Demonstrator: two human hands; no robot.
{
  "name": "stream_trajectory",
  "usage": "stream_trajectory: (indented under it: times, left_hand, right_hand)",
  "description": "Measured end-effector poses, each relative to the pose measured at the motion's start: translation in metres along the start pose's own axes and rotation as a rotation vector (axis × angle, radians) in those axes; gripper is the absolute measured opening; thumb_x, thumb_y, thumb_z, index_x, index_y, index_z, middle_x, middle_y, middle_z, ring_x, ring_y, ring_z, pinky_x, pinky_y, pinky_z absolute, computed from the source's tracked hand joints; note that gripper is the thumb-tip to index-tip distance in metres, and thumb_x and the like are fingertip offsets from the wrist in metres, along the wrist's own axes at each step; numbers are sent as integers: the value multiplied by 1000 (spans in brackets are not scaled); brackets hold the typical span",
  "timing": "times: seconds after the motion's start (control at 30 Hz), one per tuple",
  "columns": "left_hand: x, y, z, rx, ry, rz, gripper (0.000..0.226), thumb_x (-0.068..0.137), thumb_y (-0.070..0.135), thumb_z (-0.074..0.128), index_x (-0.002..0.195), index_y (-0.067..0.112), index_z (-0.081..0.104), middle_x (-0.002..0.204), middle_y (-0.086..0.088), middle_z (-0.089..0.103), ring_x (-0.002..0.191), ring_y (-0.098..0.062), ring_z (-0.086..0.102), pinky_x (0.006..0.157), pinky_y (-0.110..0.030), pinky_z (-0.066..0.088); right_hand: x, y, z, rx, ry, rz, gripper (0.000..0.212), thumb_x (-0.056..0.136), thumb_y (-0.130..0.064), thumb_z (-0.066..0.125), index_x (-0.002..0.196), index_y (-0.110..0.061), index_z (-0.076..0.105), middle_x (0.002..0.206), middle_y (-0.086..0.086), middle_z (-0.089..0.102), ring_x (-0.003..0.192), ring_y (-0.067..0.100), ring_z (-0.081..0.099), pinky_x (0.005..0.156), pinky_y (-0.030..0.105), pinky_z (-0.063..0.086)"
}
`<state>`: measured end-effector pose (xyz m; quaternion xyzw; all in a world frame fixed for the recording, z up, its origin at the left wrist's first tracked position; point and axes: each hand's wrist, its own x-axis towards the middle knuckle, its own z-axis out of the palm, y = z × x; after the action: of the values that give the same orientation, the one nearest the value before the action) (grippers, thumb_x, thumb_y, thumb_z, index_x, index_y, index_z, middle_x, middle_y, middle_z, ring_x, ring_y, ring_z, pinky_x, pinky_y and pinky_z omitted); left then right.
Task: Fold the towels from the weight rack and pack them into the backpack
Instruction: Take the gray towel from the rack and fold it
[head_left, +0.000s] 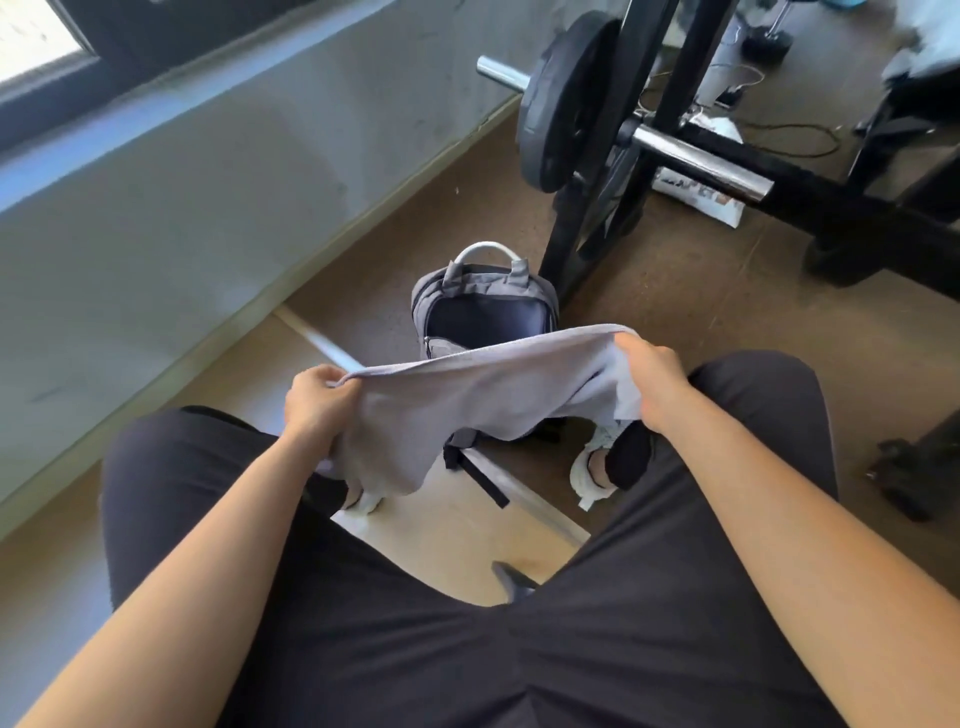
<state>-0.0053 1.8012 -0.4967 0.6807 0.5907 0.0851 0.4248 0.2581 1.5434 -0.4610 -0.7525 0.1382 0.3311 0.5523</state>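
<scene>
I am seated, looking down past my dark-trousered legs at a brown gym floor (701, 312). Ahead on my right stands the black weight rack (649, 104), with a round weight plate (566, 98) on a chrome bar (696, 158). A pale wall (182, 208) runs along my left.

On the floor between my feet and the rack sits the grey backpack (485, 306), upright, its top unzipped and its dark inside showing. It looks ready to receive a towel.

Above my knees, just in front of the backpack, I hold one light grey towel (467, 395) stretched sideways. My left hand (317, 400) is closed, pinching the towel's upper left corner. My right hand (649, 379) is closed around the upper right edge. The cloth sags in the middle and hangs unevenly, longer on the left.

I judge the fold is only starting. To do it well, I should pull the top edge taut and level, let the cloth hang flat, then bring my hands together so corner meets corner. A neat, compact fold should slip through the bag's opening more easily.
</scene>
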Motion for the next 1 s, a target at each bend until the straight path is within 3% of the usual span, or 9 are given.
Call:
stream_trajectory:
  times: [0.1,0.27,0.4,0.53,0.7,0.8,0.87,0.93,1.0]
  left_hand:
    - [-6,7,10,-210,-249,-83,37,87,44,74,86,7,75,80,-10,71,75,-22,64,72,-35,53]
    - [-29,28,28,-421,-510,-187,33,101,37,64,98,5,72,85,-11,78,72,-21,72,70,-32,58]
    - [-49,42,42,-683,-688,-205,16,103,21,59,111,8,65,99,-11,73,80,-19,71,70,-30,61]
    - [-60,52,50,-850,-851,-156,31,98,7,61,129,13,63,114,-13,72,93,-24,70,81,-36,60]
    - [-60,53,53,-861,-913,-81,38,94,-5,61,130,9,65,116,-13,73,99,-22,73,84,-31,62]
    - [-57,54,54,-777,-883,-55,13,93,2,67,100,10,74,99,-8,73,89,-18,72,75,-26,60]
    - [-56,54,55,-710,-886,-34,9,93,7,70,89,13,76,91,-7,73,85,-18,71,72,-27,59]
    - [-55,54,55,-701,-898,-15,8,94,6,70,95,12,75,94,-8,73,88,-20,72,72,-28,59]
    - [-54,54,55,-734,-933,0,22,92,-2,69,110,11,69,98,-8,73,91,-21,73,74,-28,59]
  right_hand:
    - [11,9,4,21,-187,55,89,57,-58,78,134,-16,60,123,14,68,106,36,67,95,52,55]
    - [-16,13,27,-54,-404,-1,47,94,-40,68,121,-3,67,118,21,71,112,34,68,98,47,54]
    - [-41,14,38,-99,-598,-95,30,99,-22,62,119,1,63,100,13,69,91,21,67,83,33,55]
    - [-55,25,53,-136,-730,-188,27,95,-3,63,122,-2,63,116,19,69,107,28,66,96,40,53]
    - [-56,32,61,-172,-771,-224,31,95,0,63,125,-8,63,116,16,71,111,31,69,96,42,56]
    - [-56,32,61,-170,-767,-203,29,95,0,63,123,-10,64,110,11,73,109,29,70,93,45,57]
    - [-59,32,61,-160,-769,-185,29,97,-1,61,124,-9,64,110,11,74,109,28,70,95,48,57]
    - [-61,32,61,-155,-767,-179,30,98,-2,59,127,-10,63,113,13,73,111,30,69,96,50,56]
    - [-61,31,60,-141,-763,-177,29,100,-3,57,128,-9,62,116,13,74,109,32,70,96,49,57]
